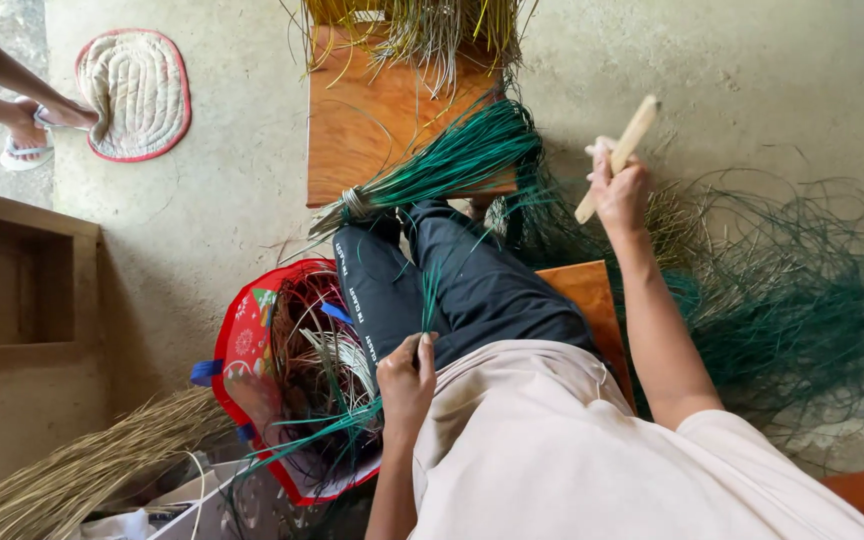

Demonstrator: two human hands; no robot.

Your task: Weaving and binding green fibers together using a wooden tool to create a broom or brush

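Green thin straw strands [430, 300] are pinched tight in the fingers of the left hand [407, 378], low by the lap in dark trousers [472, 285]. Closed fingers of the right hand [620, 192] grip a flat pale wooden stick [617, 155], held up high. 1 tied bunch of green straws [432, 165] lies on the orange wooden bench [362, 130], just past the knees. I think the loose strands could slip or snap if pulled hard, or tangle in the big messy heap of green straw [802, 290] close by. A red bag full of straws [282, 370] crowds the left hand. Bare grey floor [232, 200] beyond gives more room.
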